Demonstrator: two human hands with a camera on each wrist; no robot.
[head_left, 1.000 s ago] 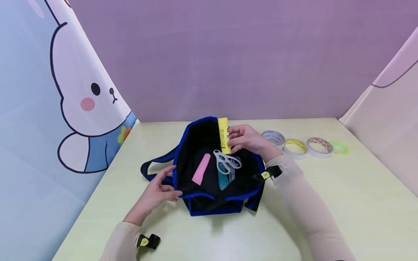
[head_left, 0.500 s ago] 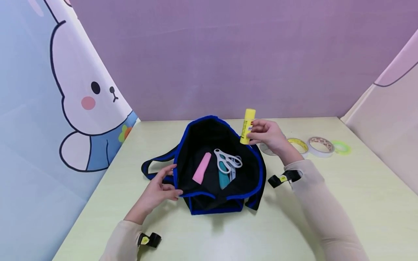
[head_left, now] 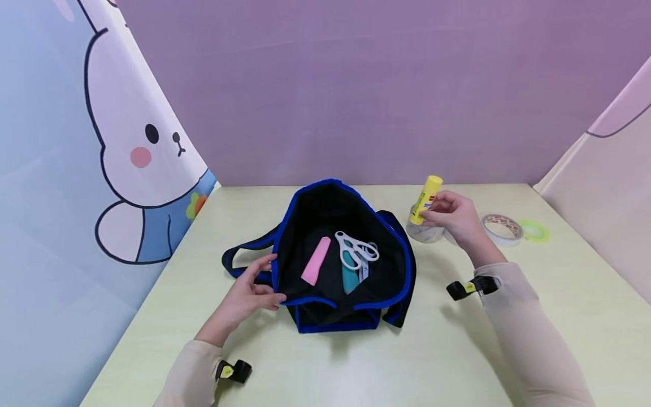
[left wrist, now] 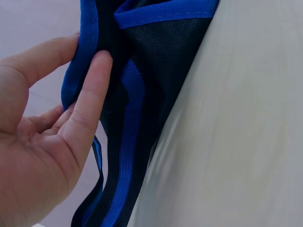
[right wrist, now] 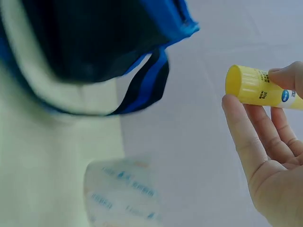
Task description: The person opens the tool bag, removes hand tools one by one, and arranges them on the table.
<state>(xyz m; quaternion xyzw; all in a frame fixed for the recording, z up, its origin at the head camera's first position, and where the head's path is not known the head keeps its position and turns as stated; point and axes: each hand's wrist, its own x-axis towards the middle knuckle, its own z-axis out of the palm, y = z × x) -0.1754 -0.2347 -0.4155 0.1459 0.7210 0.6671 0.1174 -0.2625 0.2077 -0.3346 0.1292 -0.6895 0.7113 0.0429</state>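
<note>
- The glue stick [head_left: 426, 200] has moved to the right: a second ago it was over the mouth of the bag [head_left: 330, 203], half a second ago beside its right edge, and now it is clear of the bag, tilted, overlapping the clear tape roll [head_left: 424, 233] in the head view.
- The right hand [head_left: 455, 215] carries it, thumb and fingers clamped on the barrel; the right wrist view shows the stick and roll apart.
- That suggests, as a judgement, that the glue stick is being taken away from the bag rather than put in.
- The left hand [head_left: 249, 297] has stayed at the bag's near left corner, its fingers either side of the blue edging, pinching it.
- Inside the bag, the scissors [head_left: 360, 253], pink item [head_left: 316, 261] and teal item [head_left: 350, 280] lie as in the earlier frames.
- The yellow-cored roll, plain half a second ago, is now mostly hidden behind the right hand; the green roll [head_left: 543, 232] remains on the worktop [head_left: 386, 367].
</note>
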